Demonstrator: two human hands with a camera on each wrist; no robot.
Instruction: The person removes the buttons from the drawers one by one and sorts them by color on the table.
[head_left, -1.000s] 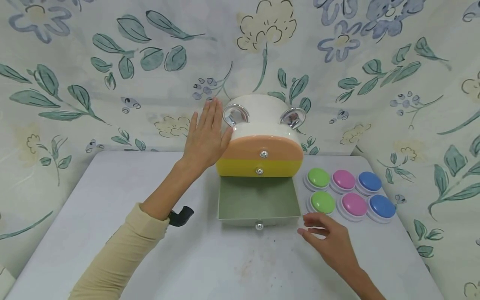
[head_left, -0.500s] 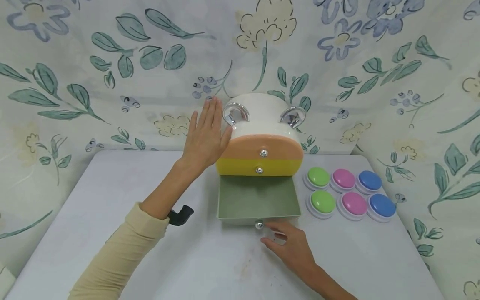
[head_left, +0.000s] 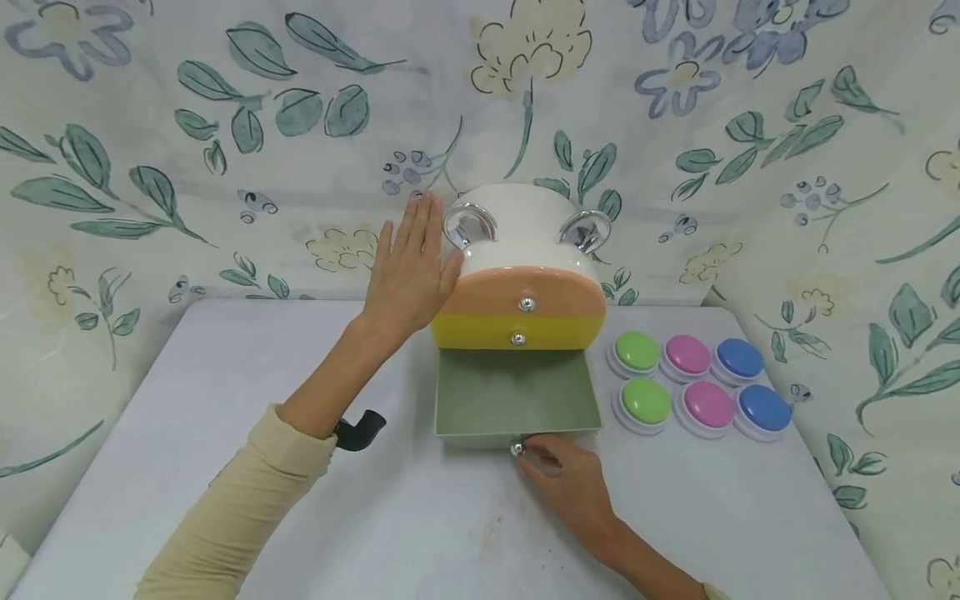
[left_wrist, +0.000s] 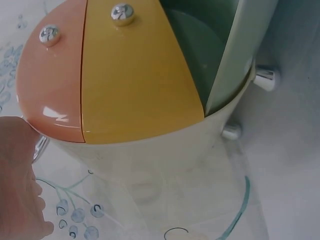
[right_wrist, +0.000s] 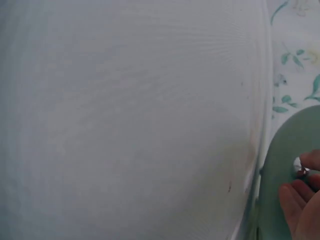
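A small rounded drawer cabinet (head_left: 521,218) with a white body and two silver ears stands at the table's back. Its orange drawer (head_left: 480,292) and yellow drawer (head_left: 465,331) are pushed in. The green bottom drawer (head_left: 517,392) is pulled out, with nothing inside it. My left hand (head_left: 411,279) lies flat against the cabinet's left side, fingers straight and pointing up. At the front of the green drawer, my right hand (head_left: 572,487) pinches the silver knob (head_left: 517,448) between thumb and fingers. The right wrist view shows these fingers (right_wrist: 295,200) around the knob too.
Several domed push-button shapes with white bases stand in two rows right of the cabinet: green (head_left: 646,401), pink (head_left: 708,405) and blue (head_left: 764,407). A black strap end (head_left: 362,431) sticks out at my left wrist. Floral cloth (head_left: 300,167) hangs close behind the white table (head_left: 360,517).
My right hand has moved left from beside the drawer's right corner to its knob and now pinches it. The left hand and the cabinet have stayed in place.
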